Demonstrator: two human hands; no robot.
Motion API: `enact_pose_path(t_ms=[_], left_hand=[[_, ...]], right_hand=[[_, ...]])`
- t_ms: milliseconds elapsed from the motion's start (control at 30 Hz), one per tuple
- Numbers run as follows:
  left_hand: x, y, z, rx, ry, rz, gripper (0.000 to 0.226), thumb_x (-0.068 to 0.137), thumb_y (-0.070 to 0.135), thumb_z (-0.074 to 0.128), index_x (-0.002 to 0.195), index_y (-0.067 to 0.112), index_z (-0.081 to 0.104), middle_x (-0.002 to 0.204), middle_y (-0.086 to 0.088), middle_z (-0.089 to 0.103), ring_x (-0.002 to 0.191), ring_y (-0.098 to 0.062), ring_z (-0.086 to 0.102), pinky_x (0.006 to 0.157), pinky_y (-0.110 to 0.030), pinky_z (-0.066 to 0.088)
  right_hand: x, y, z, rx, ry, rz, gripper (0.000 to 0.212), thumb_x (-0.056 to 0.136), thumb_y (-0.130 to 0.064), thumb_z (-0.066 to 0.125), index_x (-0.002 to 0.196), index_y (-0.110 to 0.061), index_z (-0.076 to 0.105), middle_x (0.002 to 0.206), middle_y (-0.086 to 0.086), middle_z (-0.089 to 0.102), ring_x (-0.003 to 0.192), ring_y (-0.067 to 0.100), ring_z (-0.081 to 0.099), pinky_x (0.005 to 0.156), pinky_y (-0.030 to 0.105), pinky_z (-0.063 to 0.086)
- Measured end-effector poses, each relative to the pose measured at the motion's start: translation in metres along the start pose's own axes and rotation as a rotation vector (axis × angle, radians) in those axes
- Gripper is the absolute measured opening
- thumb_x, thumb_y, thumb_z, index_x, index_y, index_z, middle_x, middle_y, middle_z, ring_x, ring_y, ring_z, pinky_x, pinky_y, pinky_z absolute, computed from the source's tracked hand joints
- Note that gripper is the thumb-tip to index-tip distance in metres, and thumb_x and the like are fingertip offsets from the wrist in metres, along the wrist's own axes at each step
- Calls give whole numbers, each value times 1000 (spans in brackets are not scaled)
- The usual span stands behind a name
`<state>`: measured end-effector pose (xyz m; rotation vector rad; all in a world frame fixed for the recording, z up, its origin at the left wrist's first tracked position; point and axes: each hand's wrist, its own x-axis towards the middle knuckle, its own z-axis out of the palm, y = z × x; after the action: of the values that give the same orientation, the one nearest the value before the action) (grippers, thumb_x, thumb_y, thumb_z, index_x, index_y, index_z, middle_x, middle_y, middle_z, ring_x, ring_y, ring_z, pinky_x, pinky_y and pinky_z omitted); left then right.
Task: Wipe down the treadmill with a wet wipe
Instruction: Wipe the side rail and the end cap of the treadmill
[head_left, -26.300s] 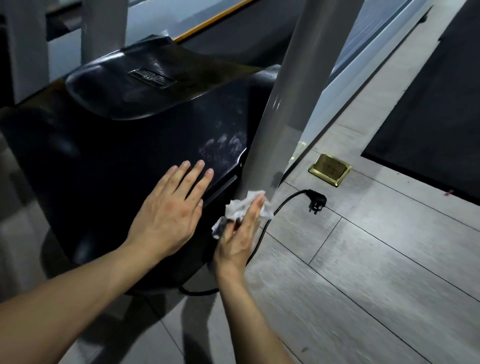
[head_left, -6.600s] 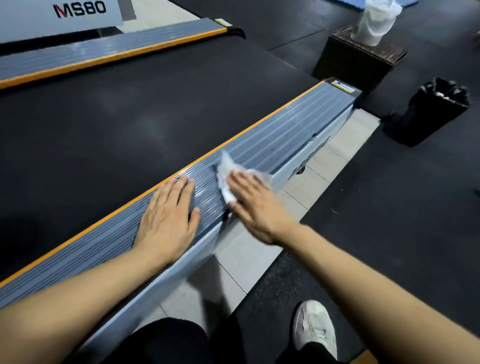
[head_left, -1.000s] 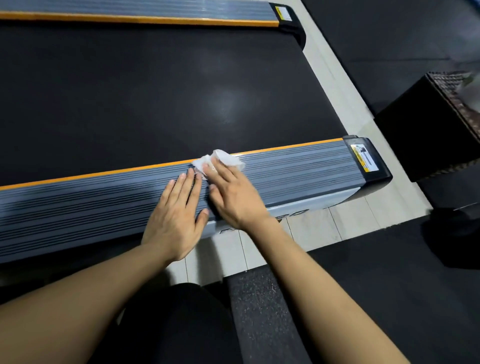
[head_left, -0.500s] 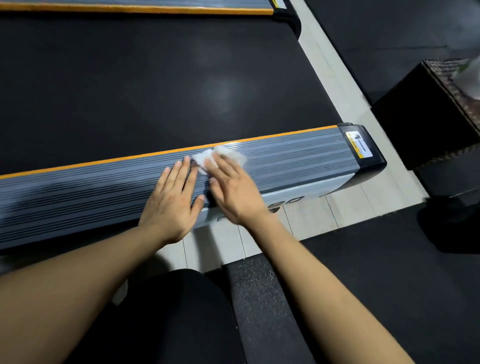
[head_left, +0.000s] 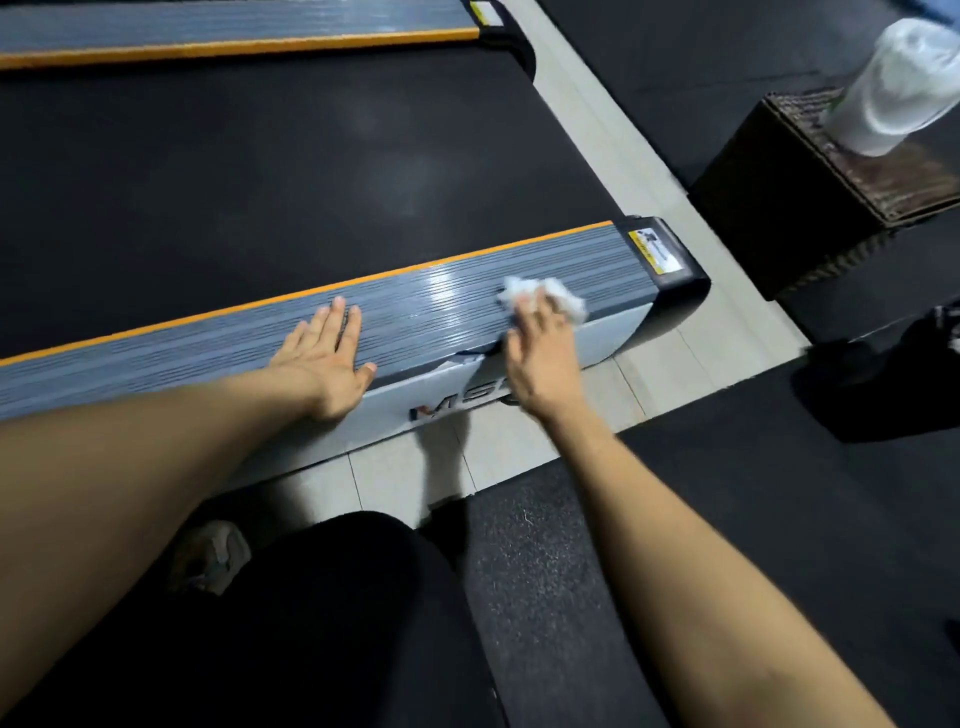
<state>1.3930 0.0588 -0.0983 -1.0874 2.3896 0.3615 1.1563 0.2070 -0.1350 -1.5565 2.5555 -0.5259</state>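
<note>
Currently crouching beside treadmill (head_left: 291, 171), wiping ribbed grey side rail (head_left: 218, 353) near its rear end, beside dark running belt (head_left: 322, 156). Bracing with left hand (head_left: 324, 358), open and lying flat, palm down, on rail top, fingers pointing toward orange edge strip (head_left: 363, 280). Pressing with right hand (head_left: 540, 358), fingers extended, onto wet wipe (head_left: 550, 296); holding wipe under fingertips rather than clenching it. Wipe sitting bunched on rail top, poking out beyond fingertips, near black end cap (head_left: 670, 260) with yellow label (head_left: 655, 252), well apart from left hand. Seeing wet sheen on ribs between the two hands, probably freshly wiped. Judging rail nearly done, end cap and side panel (head_left: 597, 343) with lettering possibly remaining. Flagging risks: crumpled wipe skating over rib tops, leaving grooves dirty; wipe slipping from under flat fingers at rail's end; damp surface letting bracing palm slide. Noting white container (head_left: 898, 88) on woven box (head_left: 810, 197) nearby, contents unclear.
</note>
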Motion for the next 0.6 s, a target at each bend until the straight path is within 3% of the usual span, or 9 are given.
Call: enact_pose_path(t_ms=[100,200,400,500,600], left_hand=[[-6,5,-15,29,-103,-38,76,109,45,27,160,14,-21,166,-8,-29,157,-25,-17,128,-40,0],[-16,10,-20,53,-169,-47,78,109,43,30,159,18,-23,166,-6,-30,157,-26,-16,128,-41,2],[-23,9,-31,11,-246,-51,74,110,43,28,160,23,-23,166,-2,-31,157,-24,-16,128,-45,3],[-17,16,-32,29,-263,-71,72,110,46,25,160,22,-22,166,-3,-30,157,-26,-16,128,-47,2],[-16,18,-33,17,-260,-85,72,110,48,22,160,20,-22,166,-5,-29,157,-28,-15,128,-47,2]], right_hand=[[-29,-66,17,92,-59,-164,64,97,-34,29,149,0,41,154,25,41,141,39,36,121,49,22],[-41,-98,21,63,-141,-153,70,96,-41,20,155,-7,33,156,20,40,133,37,39,120,45,20],[-28,-79,13,10,-311,-250,72,95,-43,17,161,-15,20,168,12,15,152,31,22,125,44,14],[-23,-72,9,-19,-328,-307,76,93,-45,12,160,-11,21,167,13,16,155,27,15,126,40,10],[-24,-65,7,9,-298,-329,68,99,-42,18,158,-11,29,166,13,22,154,26,21,126,38,13]])
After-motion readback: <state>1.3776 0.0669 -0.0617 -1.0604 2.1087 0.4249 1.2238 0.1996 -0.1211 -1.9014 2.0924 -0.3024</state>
